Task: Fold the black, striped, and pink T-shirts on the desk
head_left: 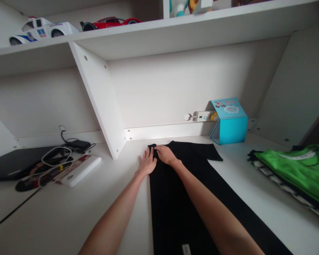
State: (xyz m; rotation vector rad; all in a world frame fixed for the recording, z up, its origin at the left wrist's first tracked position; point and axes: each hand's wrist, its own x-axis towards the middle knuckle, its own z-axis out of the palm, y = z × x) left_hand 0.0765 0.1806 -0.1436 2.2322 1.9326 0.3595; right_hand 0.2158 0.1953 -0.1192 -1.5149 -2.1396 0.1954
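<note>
- Bare left hand (pixel 148 164), palm down, fingers spread
- Bare right hand (pixel 167 154), angled leftward, fingers bent
- Bare left forearm (pixel 115 212) and right forearm (pixel 206 202), stretched forward

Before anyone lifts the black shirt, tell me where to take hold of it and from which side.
Probably best at the end of the outstretched sleeve of the black shirt, coming in low from the right: that sleeve lies flat and juts out to that side, so its edge on the white desk looks easy to pinch.
</note>
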